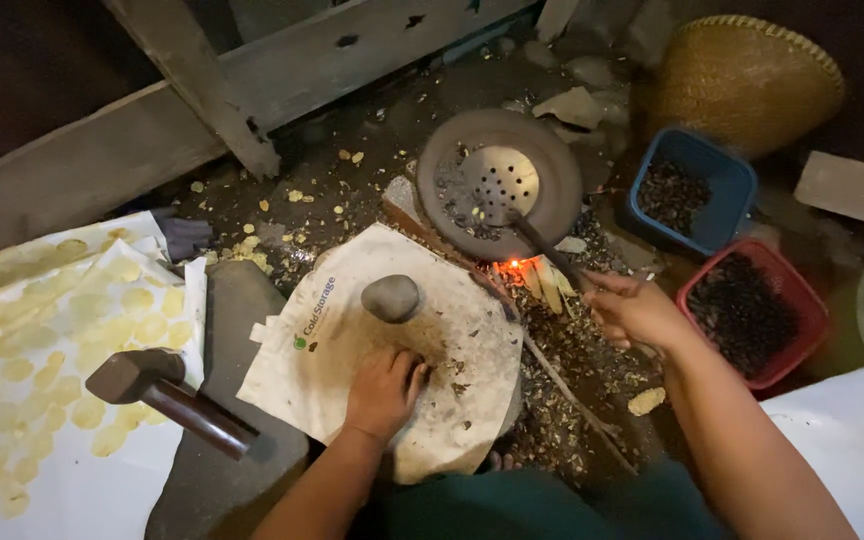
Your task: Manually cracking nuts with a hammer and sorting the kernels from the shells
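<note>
Head view: the left hand (384,390) rests palm-down on a stained white sheet (372,330), fingers curled loosely, gripping nothing. A grey stone (391,297) sits just beyond its fingertips. Well off to its left a hammer (167,395) lies on a dark slab (237,400). The right hand (635,312) is closed around the handle of a perforated ladle (499,180), whose bowl lies in a round pan (542,160) beyond the hand. Embers (514,266) glow between the hands. Past the right hand stand a blue tub (727,180) and a red tub (802,300) of dark seeds.

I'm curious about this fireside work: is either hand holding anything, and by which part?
The right hand grips the perforated ladle at the end of its long handle. The left hand holds nothing clearly; it rests on the cloth-covered stone.
</note>
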